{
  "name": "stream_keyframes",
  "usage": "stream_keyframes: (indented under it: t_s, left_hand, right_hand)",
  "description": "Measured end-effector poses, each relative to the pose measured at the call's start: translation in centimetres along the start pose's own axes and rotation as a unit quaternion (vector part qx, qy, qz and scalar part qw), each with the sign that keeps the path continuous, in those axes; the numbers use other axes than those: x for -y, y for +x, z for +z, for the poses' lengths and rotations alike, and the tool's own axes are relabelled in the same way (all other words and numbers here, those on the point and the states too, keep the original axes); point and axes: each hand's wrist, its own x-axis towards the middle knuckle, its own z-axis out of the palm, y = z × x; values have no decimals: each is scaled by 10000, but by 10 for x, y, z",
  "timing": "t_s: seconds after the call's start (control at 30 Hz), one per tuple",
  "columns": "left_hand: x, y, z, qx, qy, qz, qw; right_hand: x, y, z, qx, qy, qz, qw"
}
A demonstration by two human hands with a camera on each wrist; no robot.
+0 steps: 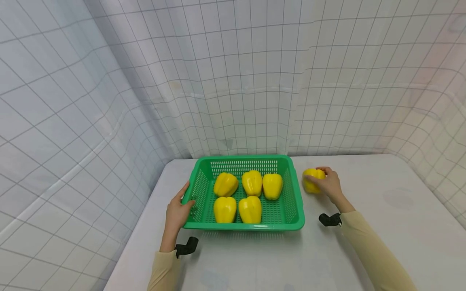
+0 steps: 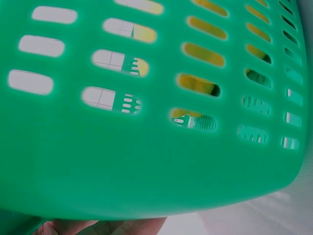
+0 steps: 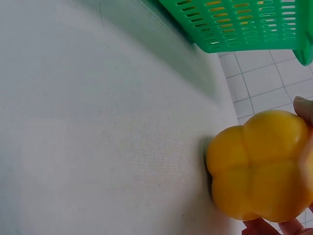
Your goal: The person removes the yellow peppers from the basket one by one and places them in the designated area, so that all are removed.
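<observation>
A green plastic basket (image 1: 244,226) with slotted sides stands on the white table, holding several yellow bell peppers (image 1: 225,209). At its left side, my left hand (image 1: 176,213) grips the rim, thumb over the inside edge. The left wrist view shows mostly the basket's slotted wall (image 2: 107,152), with parts of the fingers (image 2: 142,226) under the rim. To the right of the basket, my right hand (image 1: 330,185) holds another yellow bell pepper (image 1: 310,188) between thumb and fingers. In the right wrist view this bell pepper (image 3: 259,169) is low over or on the table; contact is unclear.
White table surface (image 1: 240,262) lies in front of the basket and to its right (image 1: 386,202). A white curtain with a grid pattern (image 1: 247,89) hangs behind and along both sides. Black wrist mounts (image 1: 187,246) sit on both forearms.
</observation>
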Motion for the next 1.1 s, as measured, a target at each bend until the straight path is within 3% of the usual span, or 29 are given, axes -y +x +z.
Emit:
stream_keyframes:
  t_s: [0.37,1.1]
  left_hand:
    - [0,1,0,-6,-25,-8,10000]
    - [0,1,0,37,-34,-93,9999]
  right_hand:
    - [-1,4,5,-17,-23,-20,10000]
    - [-1,6,9,192,-104,381,9990]
